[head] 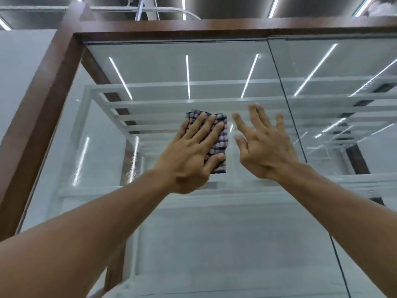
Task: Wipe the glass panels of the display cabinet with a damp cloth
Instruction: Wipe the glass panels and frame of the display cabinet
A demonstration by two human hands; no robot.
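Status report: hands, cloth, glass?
Left hand flat on checked cloth, pressing it to the glass panel. Right hand open, empty. Nothing in the way.

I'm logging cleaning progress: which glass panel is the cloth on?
The left glass panel, beside the brown frame post. The left hand presses the checked cloth there; the right glass panel is untouched.

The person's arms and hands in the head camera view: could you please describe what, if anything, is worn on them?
Nothing is worn. The left hand and right hand are bare, with no gloves, rings or visible markings. Both forearms are uncovered from the wrists down to the picture's edges, with no sleeves, watch or bracelet showing.
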